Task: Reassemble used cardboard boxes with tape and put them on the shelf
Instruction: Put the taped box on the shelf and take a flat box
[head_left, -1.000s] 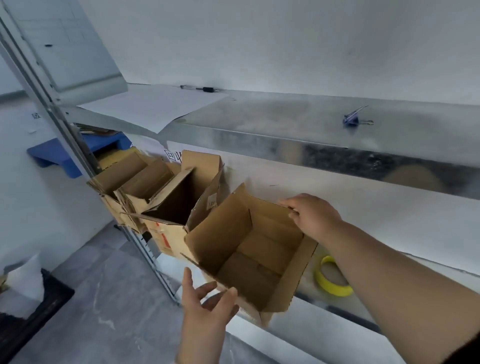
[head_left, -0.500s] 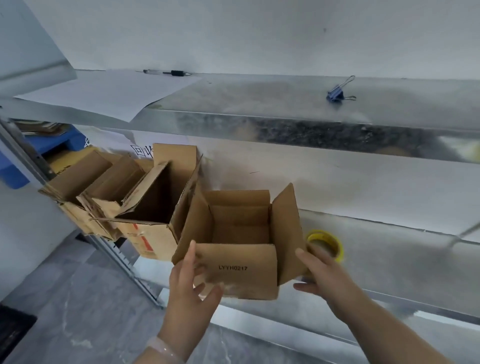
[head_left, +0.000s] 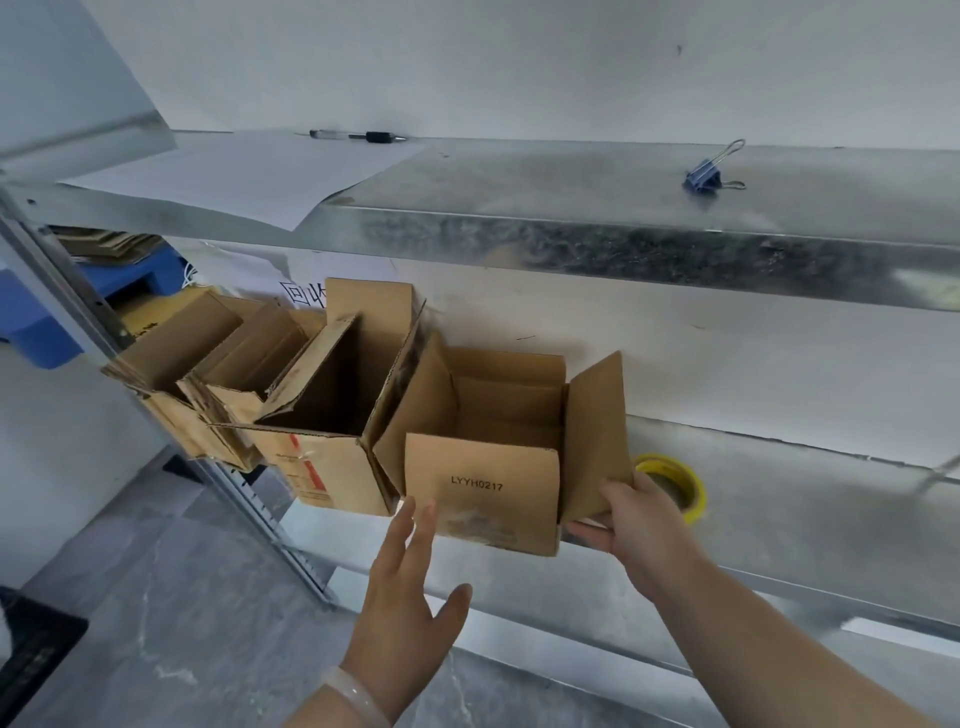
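The box marked LYYH0217 (head_left: 480, 486) is seen at the centre of the frame, set near the front edge of the lower shelf (head_left: 805, 509), with its top flaps open and its left flap against the neighbouring open box (head_left: 322, 457) of the row running to the left. The right hand (head_left: 641, 525) is clamped on its lower right corner, thumb laid on the right flap and fingers curled beneath. The left hand (head_left: 405, 597) is held flat with fingers straight, the fingertips at the lower left of the front face; whether contact is made cannot be told. The step is judged to be the seating of the box in the row. It is best done with a level push from both sides, so that the box is slid back squarely and not skewed against its neighbour. The yellow tape roll (head_left: 691, 483), just behind the right hand, should not be struck or trapped.
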